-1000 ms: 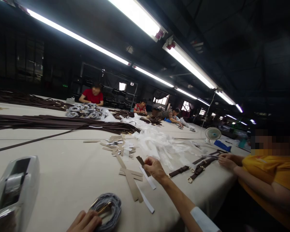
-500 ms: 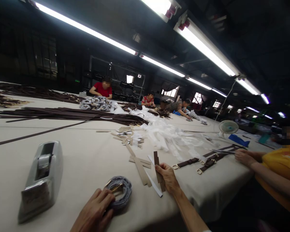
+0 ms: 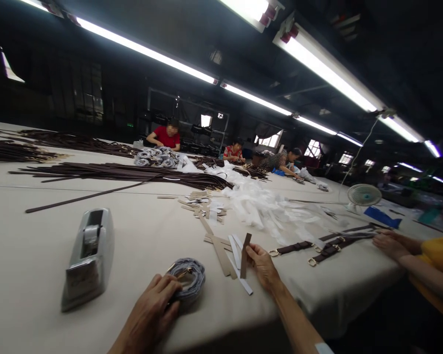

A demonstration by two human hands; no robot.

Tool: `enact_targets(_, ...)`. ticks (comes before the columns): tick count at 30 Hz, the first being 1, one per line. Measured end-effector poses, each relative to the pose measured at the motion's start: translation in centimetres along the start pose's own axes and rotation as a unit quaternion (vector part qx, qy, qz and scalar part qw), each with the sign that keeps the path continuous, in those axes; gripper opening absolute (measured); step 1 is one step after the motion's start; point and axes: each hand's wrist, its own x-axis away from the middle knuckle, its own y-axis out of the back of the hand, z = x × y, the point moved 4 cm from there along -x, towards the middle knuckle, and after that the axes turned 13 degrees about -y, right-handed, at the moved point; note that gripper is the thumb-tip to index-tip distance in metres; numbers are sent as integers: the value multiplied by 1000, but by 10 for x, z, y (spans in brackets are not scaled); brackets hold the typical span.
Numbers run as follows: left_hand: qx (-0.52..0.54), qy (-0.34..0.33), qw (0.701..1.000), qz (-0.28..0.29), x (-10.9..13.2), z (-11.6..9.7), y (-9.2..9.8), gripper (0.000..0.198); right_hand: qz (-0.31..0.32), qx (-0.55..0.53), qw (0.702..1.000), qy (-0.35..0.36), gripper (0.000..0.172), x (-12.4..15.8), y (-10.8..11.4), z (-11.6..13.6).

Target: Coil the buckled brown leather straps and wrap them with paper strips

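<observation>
My left hand (image 3: 153,305) is closed on the near left edge of a coiled strap (image 3: 193,285) wrapped in greyish material, with gold-coloured metal hardware at its centre. The coil rests on the table. To the right, my right hand (image 3: 263,265) pinches a short dark brown strip (image 3: 245,255) between thumb and fingers, holding it nearly upright. Just left of that strip lie narrow white strips (image 3: 235,252), crossing over several tan strips (image 3: 218,254). The palm side of my left hand is hidden.
A tape dispenser (image 3: 105,255) stands at left. Dark strap bundles (image 3: 125,173), paper scraps (image 3: 197,199) and white wrapping (image 3: 258,196) lie beyond. Buckled straps (image 3: 327,250) lie near a co-worker's hands (image 3: 393,244) at right, with a fan (image 3: 363,195) behind. Other people work across the table.
The scene has shifted rightward in view. My right hand has straightened its brown strip, and a second white strip shows more clearly beside it. My left hand stays on the coil.
</observation>
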Motion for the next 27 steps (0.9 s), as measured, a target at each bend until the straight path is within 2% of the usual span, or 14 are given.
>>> enact_targets(5,22,38,996,-75,5,15,5,10,-32,-97,995,-6,51,5,11,8)
enact_targets(7,45,65,992,-102,6,21,8,10,-24,-118,993,-18,50,12,9,10)
enact_targets(10,99,125,978,-132,5,22,17,17,43,-119,990,-59,58,33,-9,8)
enact_targets(12,161,196,956,-149,3,19,23,24,102,-100,985,-97,60,55,-28,2)
enact_targets(14,244,285,912,-168,3,14,24,35,157,-85,975,-130,56,80,-51,-6)
enact_targets(17,393,386,807,-211,4,2,13,51,229,-104,952,-173,46,111,-85,-18)
enact_targets(19,482,409,738,-238,3,-9,3,57,256,-128,938,-197,45,123,-104,-26)
enact_targets(21,538,405,695,-252,-1,-23,-4,55,252,-147,932,-214,51,130,-117,-32)
enact_targets(23,560,384,689,-256,-6,-36,-5,49,235,-166,931,-223,57,134,-124,-38)
enact_targets(27,548,341,721,-252,-14,-51,1,41,205,-176,931,-245,61,140,-128,-44)
